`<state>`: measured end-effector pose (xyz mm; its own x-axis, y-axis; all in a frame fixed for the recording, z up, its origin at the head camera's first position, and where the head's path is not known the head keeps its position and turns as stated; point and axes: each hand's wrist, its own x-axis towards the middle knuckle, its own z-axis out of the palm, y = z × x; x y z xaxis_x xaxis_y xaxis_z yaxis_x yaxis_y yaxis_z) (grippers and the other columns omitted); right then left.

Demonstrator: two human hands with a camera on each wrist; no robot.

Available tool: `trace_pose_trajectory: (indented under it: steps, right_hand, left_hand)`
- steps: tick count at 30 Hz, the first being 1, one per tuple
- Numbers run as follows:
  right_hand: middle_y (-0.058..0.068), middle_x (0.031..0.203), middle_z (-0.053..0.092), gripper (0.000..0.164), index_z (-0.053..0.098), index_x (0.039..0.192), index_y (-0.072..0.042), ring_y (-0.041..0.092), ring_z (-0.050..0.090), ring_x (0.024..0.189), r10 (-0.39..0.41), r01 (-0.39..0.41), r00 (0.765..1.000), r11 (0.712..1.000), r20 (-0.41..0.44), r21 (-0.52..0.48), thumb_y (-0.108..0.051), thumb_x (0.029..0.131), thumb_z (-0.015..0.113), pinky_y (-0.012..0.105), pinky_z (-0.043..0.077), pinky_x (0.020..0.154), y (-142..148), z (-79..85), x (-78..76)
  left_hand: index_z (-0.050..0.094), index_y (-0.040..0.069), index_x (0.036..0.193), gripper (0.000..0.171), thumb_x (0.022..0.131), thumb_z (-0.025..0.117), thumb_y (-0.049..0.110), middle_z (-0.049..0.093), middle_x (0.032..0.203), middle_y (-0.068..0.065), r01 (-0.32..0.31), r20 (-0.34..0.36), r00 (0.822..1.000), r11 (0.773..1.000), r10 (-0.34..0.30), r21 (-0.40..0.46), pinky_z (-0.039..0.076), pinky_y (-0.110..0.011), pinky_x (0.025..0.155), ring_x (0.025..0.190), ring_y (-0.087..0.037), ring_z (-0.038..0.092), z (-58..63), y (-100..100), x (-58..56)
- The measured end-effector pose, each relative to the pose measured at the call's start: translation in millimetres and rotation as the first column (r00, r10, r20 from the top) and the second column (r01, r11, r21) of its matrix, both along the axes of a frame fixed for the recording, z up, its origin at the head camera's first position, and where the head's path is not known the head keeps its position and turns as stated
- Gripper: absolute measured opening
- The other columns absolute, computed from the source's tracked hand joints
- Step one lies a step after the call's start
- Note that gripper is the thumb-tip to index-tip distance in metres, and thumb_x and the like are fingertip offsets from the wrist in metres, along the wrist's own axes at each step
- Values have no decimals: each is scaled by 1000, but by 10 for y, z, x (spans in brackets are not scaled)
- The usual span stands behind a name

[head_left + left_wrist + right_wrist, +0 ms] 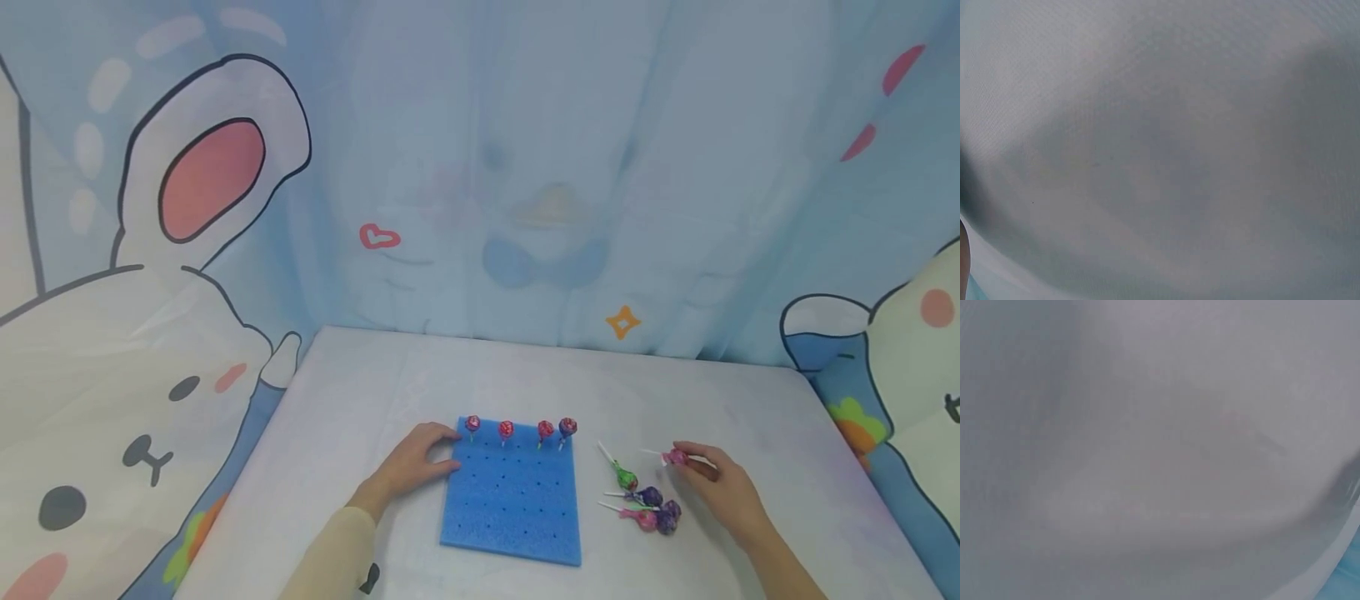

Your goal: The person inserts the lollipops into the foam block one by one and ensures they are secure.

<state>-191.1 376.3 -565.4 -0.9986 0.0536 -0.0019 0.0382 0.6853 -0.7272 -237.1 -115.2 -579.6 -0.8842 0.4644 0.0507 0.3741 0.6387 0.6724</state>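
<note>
A pink lollipop (677, 457) is in the right hand (718, 485). The fingers pinch it at the candy end, and its white stick points left. It is low over the bench (360, 392), on the right side.

Just left of that hand is a small pile of lollipops (649, 505) lying flat on the bench. One is green (626, 479), one is pink, and some are purple. Their sticks point to the left and far side.

Further left is a blue foam board (514, 508) with rows of little holes. Four lollipops (519, 430) stand up in the far row of holes, side by side.

The left hand (417, 463) rests on the far left corner of the foam board. Its fingers are bent a little and lie on the edge of the board. It is not gripping anything.

The bench has a pale cloth on it. Behind it hangs a light blue curtain (525, 167) with cartoon bunnies, a small red heart and an orange star.

The two wrist views show only blurry grey cloth, so nothing more can be told from them.
</note>
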Motion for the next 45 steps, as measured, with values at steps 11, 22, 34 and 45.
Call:
trace_pose_trajectory:
  steps: [11, 22, 34, 45]
  right_hand:
    - [18, 137, 53, 51, 49, 139, -7, 38, 52, 124, -32, 30, 999, 998, -29, -58, -34, 97, 61, 10, 48, 84, -174, 110, -21]
    - [15, 136, 55, 54, 52, 136, -9, -14, 52, 106, -1, -9, 998, 983, -56, -185, -42, 95, 62, 5, 44, 83, -480, 325, -17]
    - [12, 132, 58, 49, 58, 132, -9, 3, 60, 112, 38, -59, 995, 967, -89, -246, -39, 94, 64, 8, 46, 86, -942, 497, -13]
    - [4, 129, 61, 42, 59, 131, -14, 15, 60, 116, 149, -178, 982, 940, -120, -291, -31, 93, 67, 15, 48, 90, -1326, 495, 40]
  left_hand:
    - [58, 18, 131, 46, 91, 68, 39, 58, 132, 3, -13, 14, 1000, 1000, 14, -4, 37, -42, 111, 131, -19, 46, 21, 13, 11]
    - [58, 18, 131, 45, 92, 68, 38, 57, 133, 2, -15, 16, 1000, 1000, 15, 3, 37, -43, 111, 131, -19, 46, 33, 8, 34]
    - [58, 19, 131, 45, 91, 68, 38, 58, 132, 3, -16, 11, 1000, 1000, 16, 3, 37, -44, 111, 131, -19, 46, 46, 13, 32]
    - [59, 18, 130, 45, 91, 68, 38, 58, 131, 3, -9, 8, 1000, 1000, 9, 11, 37, -43, 111, 131, -19, 46, 20, 10, 14]
